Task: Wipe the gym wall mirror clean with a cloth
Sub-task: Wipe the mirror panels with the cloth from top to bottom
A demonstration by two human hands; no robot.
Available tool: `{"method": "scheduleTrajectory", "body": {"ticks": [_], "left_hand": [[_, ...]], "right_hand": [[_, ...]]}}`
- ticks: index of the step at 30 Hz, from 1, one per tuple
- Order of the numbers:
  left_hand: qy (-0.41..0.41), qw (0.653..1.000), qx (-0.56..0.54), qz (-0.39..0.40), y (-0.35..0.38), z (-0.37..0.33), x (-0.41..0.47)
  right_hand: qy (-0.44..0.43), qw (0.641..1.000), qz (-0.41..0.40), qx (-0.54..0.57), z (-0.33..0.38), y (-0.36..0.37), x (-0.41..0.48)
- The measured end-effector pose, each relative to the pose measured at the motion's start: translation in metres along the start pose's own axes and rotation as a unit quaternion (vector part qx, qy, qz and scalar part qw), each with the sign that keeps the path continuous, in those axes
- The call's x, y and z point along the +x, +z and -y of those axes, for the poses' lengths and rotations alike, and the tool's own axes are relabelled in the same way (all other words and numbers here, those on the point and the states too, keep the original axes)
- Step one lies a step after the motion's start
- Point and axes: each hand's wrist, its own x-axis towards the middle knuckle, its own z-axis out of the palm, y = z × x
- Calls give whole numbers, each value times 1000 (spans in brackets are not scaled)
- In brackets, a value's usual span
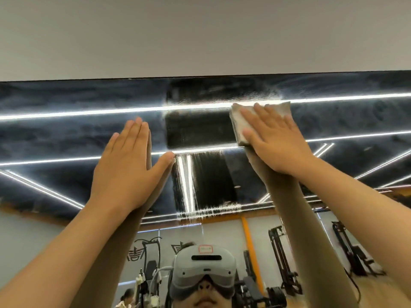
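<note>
The wall mirror [66,134] fills the middle of the view, hazy with smears across most of its upper part. A darker wiped patch [200,127] runs from the top edge down the centre. My right hand [273,141] lies flat with straight fingers on a folded grey-white cloth [239,123], pressing it against the glass near the mirror's top. My left hand [126,167] rests flat on the glass to the left of the wiped patch, fingers straight and together, holding nothing.
A plain grey wall [200,34] rises above the mirror's top edge. The mirror reflects ceiling light strips [66,114], gym machines [282,263], my own headset [204,267] and a person at the lower left [126,298].
</note>
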Motion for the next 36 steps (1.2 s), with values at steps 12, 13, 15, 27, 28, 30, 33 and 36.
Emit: {"method": "scheduleTrajectory", "body": {"ticks": [12,13,15,27,28,30,33,36], "left_hand": [[18,1000,-7,-12,5,9,2],[19,1000,-5,-10,5,9,2],[16,1000,0,-10,6,9,3],[-18,995,-77,-67,-7,-24,-41],[-20,995,-83,-55,-8,-32,-55],[-2,997,-67,-30,-9,-47,-85],[7,998,-61,8,-6,-61,-118],[-3,998,-60,19,1,-64,-140]], "right_hand": [[-135,990,23,32,99,27,-56],[-123,991,30,35,83,22,-55],[-64,997,27,23,49,14,-56],[-87,994,-17,65,117,46,-122],[-100,993,-8,65,112,45,-121],[-103,993,5,54,92,39,-119],[-42,999,8,33,51,29,-119],[31,999,16,29,29,23,-133]]}}
